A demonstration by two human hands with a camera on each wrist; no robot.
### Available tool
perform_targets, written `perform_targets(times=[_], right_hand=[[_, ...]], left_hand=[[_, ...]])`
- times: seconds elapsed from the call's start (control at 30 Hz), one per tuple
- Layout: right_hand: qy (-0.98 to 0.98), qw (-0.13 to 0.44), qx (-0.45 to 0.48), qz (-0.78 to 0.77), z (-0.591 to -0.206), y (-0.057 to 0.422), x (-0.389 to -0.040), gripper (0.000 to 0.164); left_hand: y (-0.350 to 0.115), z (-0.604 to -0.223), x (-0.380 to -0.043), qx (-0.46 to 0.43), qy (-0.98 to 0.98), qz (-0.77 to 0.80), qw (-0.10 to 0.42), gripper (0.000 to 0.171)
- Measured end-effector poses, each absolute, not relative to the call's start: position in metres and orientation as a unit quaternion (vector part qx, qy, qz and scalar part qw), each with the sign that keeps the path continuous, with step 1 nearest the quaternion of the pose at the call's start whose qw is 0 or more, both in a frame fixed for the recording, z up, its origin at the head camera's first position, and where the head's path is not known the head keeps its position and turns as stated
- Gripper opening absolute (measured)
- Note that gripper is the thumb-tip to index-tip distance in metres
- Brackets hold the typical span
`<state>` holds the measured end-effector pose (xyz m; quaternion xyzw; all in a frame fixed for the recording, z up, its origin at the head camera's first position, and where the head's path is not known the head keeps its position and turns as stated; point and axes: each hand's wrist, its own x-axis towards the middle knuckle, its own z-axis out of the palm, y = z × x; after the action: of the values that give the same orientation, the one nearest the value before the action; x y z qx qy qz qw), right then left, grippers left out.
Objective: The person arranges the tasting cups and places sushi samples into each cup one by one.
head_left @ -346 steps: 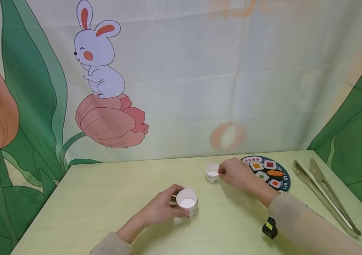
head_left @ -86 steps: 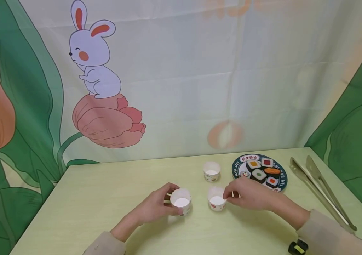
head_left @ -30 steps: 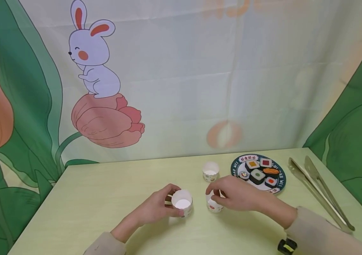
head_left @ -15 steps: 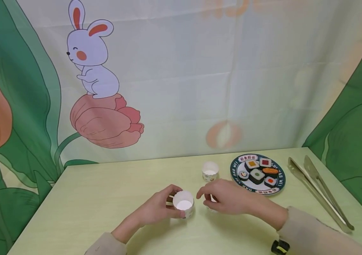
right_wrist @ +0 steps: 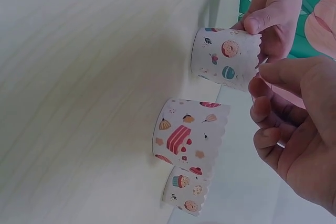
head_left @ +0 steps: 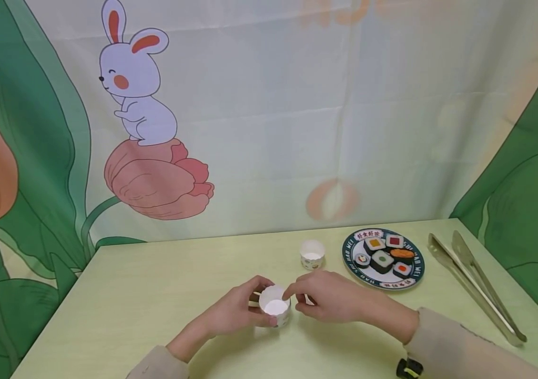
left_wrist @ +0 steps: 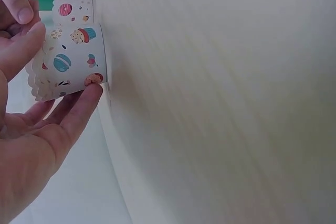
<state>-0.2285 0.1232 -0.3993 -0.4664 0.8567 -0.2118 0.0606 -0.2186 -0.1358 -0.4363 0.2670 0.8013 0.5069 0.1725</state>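
Note:
My left hand (head_left: 237,310) holds a white paper baking cup (head_left: 280,318) upright by its side, thumb in front and fingers behind. In the left wrist view, the cup carries printed cupcakes and macarons and has a scalloped rim. My right hand (head_left: 335,297) hovers just right of it, index fingertip at the cup's rim, thumb apart and the other fingers loosely curled. Below that hand stands a second baking cup (right_wrist: 191,132) with a cake-slice print, mostly hidden in the head view. Farther back is a third baking cup (head_left: 312,257).
A round dark-rimmed plate (head_left: 358,275) with sushi-like pieces lies at the back right. Beyond it, metal tongs (head_left: 477,289) rest along the table's right side. A printed cloth (head_left: 259,131) hangs behind the table (head_left: 145,284).
My right hand has let go of the second baking cup, which now stands on the table before the third, and has moved left to the cup in my left hand. The left hand stays nearly still.

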Motion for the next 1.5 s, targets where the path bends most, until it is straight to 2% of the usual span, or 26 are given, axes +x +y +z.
perform_targets(times=[0.73, 1.5], right_hand=[[0.856, 0.053, -0.478, -0.191, -0.4024, 0.1176, -0.2272, 0.01], [0.858, 0.033, -0.473, -0.197, -0.402, 0.1171, -0.2279, 0.004]], left_hand=[[-0.1311, -0.4368, -0.2146, 0.286, 0.785, 0.519, 0.179, 0.06], [-0.1325, -0.4389, -0.2175, 0.279, 0.791, 0.51, 0.188, 0.055]])
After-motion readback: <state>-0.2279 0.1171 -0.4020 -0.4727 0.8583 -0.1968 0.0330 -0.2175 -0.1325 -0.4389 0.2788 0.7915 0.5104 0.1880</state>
